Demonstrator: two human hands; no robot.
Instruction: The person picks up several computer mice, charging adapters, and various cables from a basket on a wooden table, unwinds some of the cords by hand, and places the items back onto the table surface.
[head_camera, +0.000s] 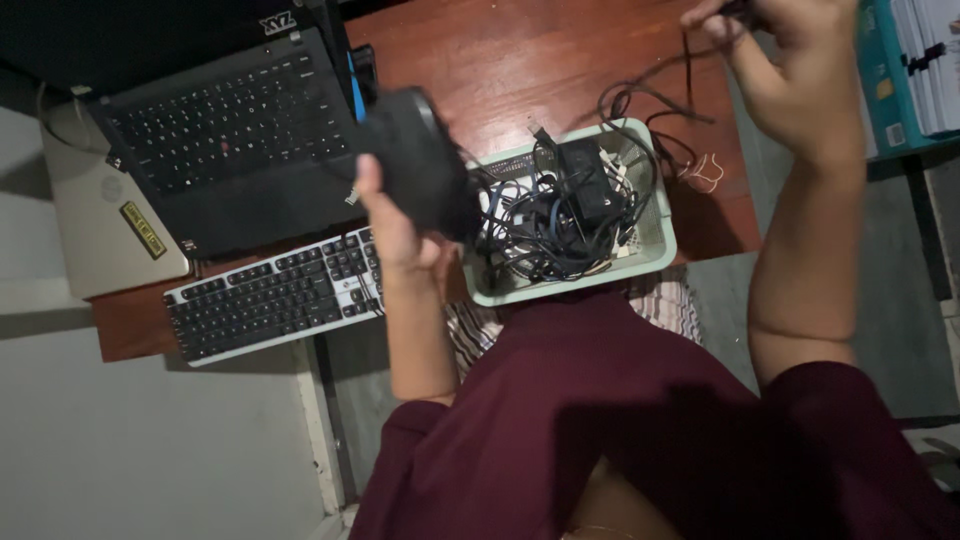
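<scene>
My left hand (395, 225) grips a black rounded device (420, 165), held up above the desk next to a pale green basket (655, 250). The basket holds a tangle of black cables and a black power adapter (585, 180). My right hand (790, 75) is raised at the top right and pinches a thin black cable (650, 95) that loops down toward the basket. My maroon sleeves fill the bottom of the view.
An open black laptop (230, 140) lies on a closed silver laptop (95, 225) at the left. A black and white keyboard (270, 295) juts over the edge of the wooden desk (520, 60). A teal box (885, 80) of papers stands at the right.
</scene>
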